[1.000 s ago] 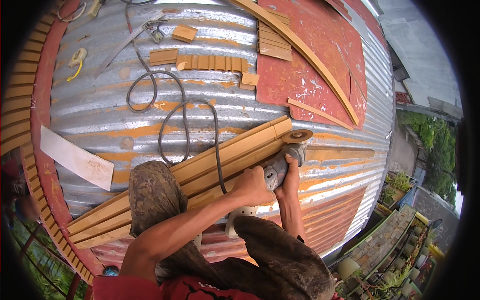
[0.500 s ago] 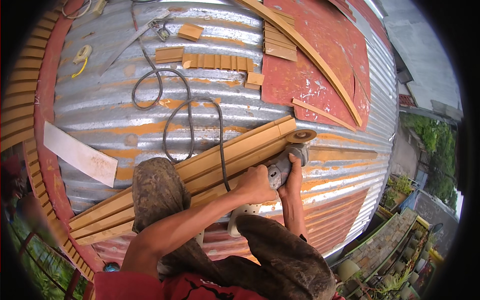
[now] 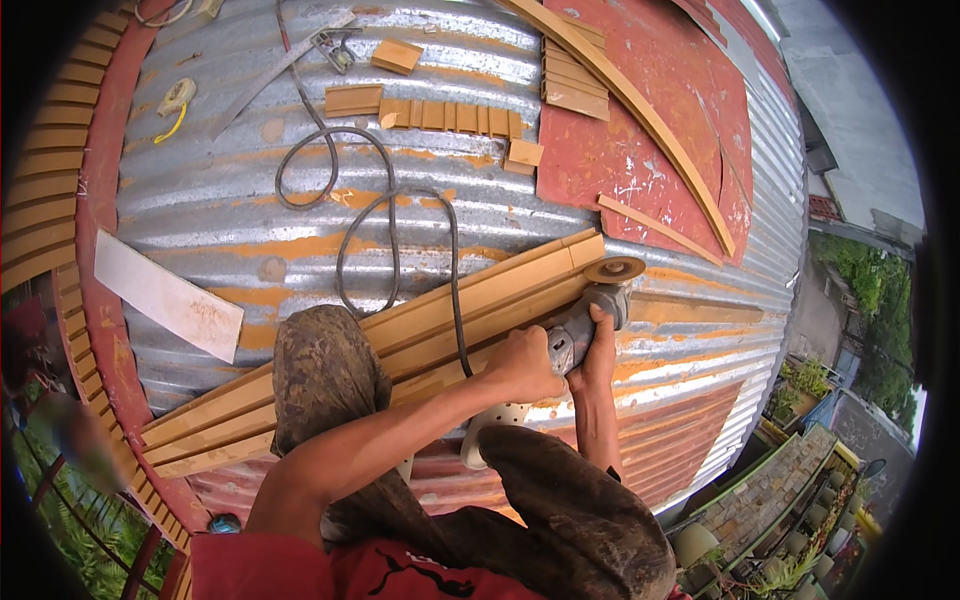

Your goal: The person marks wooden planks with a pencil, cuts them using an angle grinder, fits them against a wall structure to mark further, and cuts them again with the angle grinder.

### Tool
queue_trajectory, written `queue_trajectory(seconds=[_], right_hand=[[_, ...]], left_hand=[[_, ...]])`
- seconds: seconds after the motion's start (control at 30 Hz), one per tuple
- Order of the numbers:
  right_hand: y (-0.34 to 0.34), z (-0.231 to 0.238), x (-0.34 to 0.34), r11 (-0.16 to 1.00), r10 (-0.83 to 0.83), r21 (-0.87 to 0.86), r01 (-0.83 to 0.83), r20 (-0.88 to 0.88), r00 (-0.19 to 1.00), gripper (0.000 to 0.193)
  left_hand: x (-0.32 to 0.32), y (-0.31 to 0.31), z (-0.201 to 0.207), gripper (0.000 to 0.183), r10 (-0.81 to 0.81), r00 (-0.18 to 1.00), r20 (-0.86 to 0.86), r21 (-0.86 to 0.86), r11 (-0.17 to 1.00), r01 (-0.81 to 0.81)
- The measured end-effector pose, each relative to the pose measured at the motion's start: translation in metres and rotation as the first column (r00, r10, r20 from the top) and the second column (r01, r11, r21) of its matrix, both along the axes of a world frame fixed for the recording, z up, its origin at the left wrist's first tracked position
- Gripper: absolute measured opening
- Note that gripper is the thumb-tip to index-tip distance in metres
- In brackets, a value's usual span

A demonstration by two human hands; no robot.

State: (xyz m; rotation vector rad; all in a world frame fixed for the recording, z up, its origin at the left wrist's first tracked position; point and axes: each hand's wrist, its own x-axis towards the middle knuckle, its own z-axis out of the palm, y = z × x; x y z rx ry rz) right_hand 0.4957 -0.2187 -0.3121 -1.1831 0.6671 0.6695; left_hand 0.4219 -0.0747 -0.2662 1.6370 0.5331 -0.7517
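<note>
A: Status? Call 12 straight ahead of the worker.

B: Partway, I'd judge. Short wood pieces (image 3: 455,115) lie in a broken row at 12, look cut off already. Long planks (image 3: 510,285) lie side by side, running 10 to 1, uncut for most of their length.

A: And the grinder?

B: Grinder (image 3: 573,333) is at 1, over the planks' far end. Disc (image 3: 612,269) sits right by that end. Touching or just short of it? Can't tell from here.

A: Grip?

B: Two-handed. Left hand (image 3: 528,365) is wrapped round the rear of the body, right hand (image 3: 595,355) closed along its right side, thumb up near the head. Neither holds a plank.

A: Any cut in the planks?

B: Thin line across the top one near its 1 o'clock end. Mark, joint or cut, not clear. End piece is in place, so nothing off there yet.

A: Around it?

B: Cord (image 3: 456,270) loops at 11 to 12 and crosses the planks. Tape measure (image 3: 175,96) at 11, red sheet (image 3: 700,110) at 1.
</note>
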Motion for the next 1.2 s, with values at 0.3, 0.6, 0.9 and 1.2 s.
queue_trajectory(seconds=[0.3, 0.6, 0.9, 1.2], right_hand=[[0.000, -0.005, 0.001, 1.000, -0.023, -0.008, 0.022, -0.021, 1.000, 0.032], [-0.001, -0.003, 0.003, 1.000, 0.004, 0.004, -0.004, 0.001, 1.000, 0.033], [0.005, 0.007, -0.006, 1.000, 0.023, -0.010, -0.023, -0.024, 0.999, 0.033], [0.010, 0.008, -0.013, 0.999, 0.005, -0.044, -0.006, -0.022, 1.000, 0.037]], left_hand=[[0.000, 0.000, -0.003, 0.065, -0.004, 1.000, -0.011, -0.036, 0.999, 0.004], [0.001, -0.002, -0.008, 0.064, 0.006, 1.000, 0.002, -0.032, 0.999, -0.006], [-0.006, 0.006, 0.005, 0.063, -0.005, 1.000, -0.006, -0.067, 0.998, 0.005], [-0.015, 0.006, 0.008, 0.055, 0.046, 0.998, 0.043, -0.011, 0.999, -0.046]])
